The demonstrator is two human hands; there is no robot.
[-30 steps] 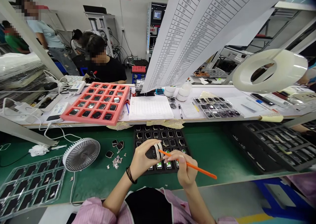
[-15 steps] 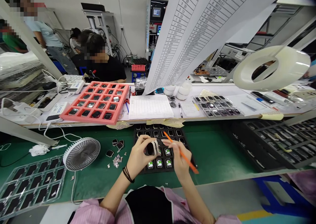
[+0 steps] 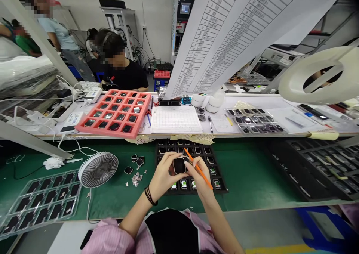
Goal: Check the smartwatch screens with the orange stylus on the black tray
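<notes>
My left hand (image 3: 162, 174) is closed round the edges of a square smartwatch body (image 3: 179, 166), its dark face turned toward me. In my right hand (image 3: 203, 189) lies a slim orange stick-like tool (image 3: 206, 180), slanting from upper left to lower right; its exact kind I cannot make out. The right fingertips touch the watch body's right edge. Below both hands is a black foam tray (image 3: 222, 188) with rows of watch bodies, several with lit green-and-white screens. My hands hide part of it.
A small white fan (image 3: 98, 169), loose watch bodies (image 3: 128, 170) and silvery scraps (image 3: 136, 178) lie left. A clear tray (image 3: 75, 206) sits farther left. On the shelf are a red tray (image 3: 136, 132) and paper sheet (image 3: 175, 120). A tape roll (image 3: 291, 78) hangs upper right.
The watch body has turned so its dark face points toward me. My right hand has come in to touch it, with the orange tool still held. The camera view has shifted slightly.
</notes>
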